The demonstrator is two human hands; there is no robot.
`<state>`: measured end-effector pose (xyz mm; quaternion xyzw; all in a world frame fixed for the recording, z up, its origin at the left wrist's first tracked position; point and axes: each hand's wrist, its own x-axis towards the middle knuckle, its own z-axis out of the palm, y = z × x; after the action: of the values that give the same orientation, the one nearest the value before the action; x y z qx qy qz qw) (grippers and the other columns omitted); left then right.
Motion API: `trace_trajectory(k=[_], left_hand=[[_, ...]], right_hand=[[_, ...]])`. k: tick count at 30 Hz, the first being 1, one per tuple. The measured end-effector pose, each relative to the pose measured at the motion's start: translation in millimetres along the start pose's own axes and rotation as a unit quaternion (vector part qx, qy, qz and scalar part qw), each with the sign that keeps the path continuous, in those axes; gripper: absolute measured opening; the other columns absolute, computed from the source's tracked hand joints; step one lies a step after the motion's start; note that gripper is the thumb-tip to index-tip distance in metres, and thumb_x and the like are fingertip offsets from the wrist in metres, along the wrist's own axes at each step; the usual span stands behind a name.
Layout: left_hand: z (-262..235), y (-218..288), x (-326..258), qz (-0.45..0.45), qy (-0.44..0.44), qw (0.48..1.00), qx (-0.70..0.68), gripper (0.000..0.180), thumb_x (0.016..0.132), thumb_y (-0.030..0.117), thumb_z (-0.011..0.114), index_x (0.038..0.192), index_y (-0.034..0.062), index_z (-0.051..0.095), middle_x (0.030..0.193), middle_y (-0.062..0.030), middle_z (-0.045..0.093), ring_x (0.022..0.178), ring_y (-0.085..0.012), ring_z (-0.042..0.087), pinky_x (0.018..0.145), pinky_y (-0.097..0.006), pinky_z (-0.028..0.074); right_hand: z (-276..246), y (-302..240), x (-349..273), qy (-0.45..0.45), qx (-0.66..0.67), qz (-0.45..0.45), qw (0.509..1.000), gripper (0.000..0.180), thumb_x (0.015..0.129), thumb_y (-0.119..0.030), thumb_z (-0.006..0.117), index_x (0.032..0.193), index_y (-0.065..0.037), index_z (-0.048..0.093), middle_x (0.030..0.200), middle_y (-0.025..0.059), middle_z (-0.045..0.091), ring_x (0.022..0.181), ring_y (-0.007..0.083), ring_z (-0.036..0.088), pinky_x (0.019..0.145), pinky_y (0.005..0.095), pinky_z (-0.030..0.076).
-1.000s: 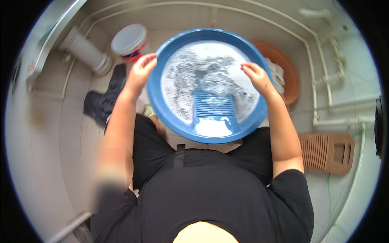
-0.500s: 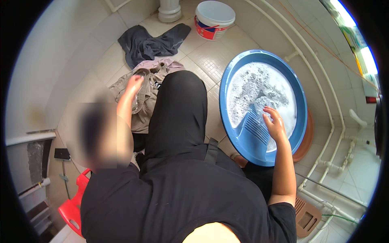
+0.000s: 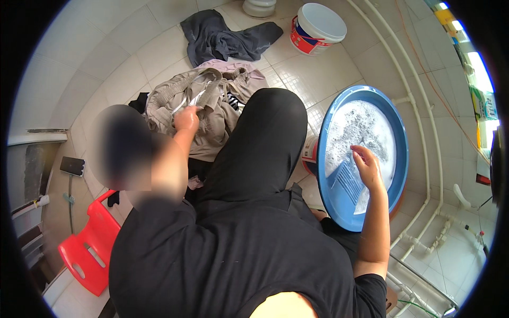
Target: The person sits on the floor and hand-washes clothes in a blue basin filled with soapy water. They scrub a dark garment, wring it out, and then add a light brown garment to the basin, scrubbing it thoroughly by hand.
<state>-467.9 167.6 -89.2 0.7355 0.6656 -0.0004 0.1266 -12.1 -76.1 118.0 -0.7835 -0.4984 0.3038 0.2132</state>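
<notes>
Hands work apart, as I view them from above. Blue basin [image 3: 398, 159], on the tiled floor at right, holds foamy water and a ribbed washboard [image 3: 347, 183]. Right hand [image 3: 366, 165], fingers loosely curled, grips nothing and rests over the washboard. Left hand [image 3: 186, 118], arm outstretched, clutches the beige garment [image 3: 212, 114] heaped at left.

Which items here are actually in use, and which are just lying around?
In use:
- left hand gripping the beige garment on the clothes pile
- right hand over the blue basin of sudsy water, at its ribbed washboard

Lying about:
- dark grey cloth
- white lidded bucket
- red plastic stool
- wall pipes
</notes>
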Motion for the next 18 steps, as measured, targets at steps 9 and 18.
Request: trace_trajectory(k=[9, 18], left_hand=[[-19, -71, 10, -0.342, -0.084, 0.887, -0.298, 0.082, 0.066, 0.032, 0.073, 0.131, 0.0013, 0.034, 0.111, -0.0169, 0.055, 0.107, -0.0278, 0.049, 0.086, -0.044, 0.040], [-114, -25, 56, -0.244, -0.075, 0.647, -0.718, 0.038, 0.084, 0.030, 0.048, 0.111, 0.0030, 0.053, 0.114, -0.0123, 0.055, 0.105, -0.0282, 0.051, 0.089, -0.043, 0.041]], right_hand=[[5, 28, -11, 0.006, 0.047, 0.005, 0.999, 0.024, 0.086, -0.016, 0.056, 0.105, -0.001, 0.060, 0.097, 0.0089, 0.063, 0.091, 0.0160, 0.059, 0.081, 0.0282, 0.045], [-3, 45, -23, 0.001, 0.154, 0.028, 0.988, 0.026, 0.087, -0.017, 0.054, 0.106, 0.000, 0.059, 0.100, 0.0076, 0.063, 0.092, 0.0145, 0.058, 0.082, 0.0268, 0.044]])
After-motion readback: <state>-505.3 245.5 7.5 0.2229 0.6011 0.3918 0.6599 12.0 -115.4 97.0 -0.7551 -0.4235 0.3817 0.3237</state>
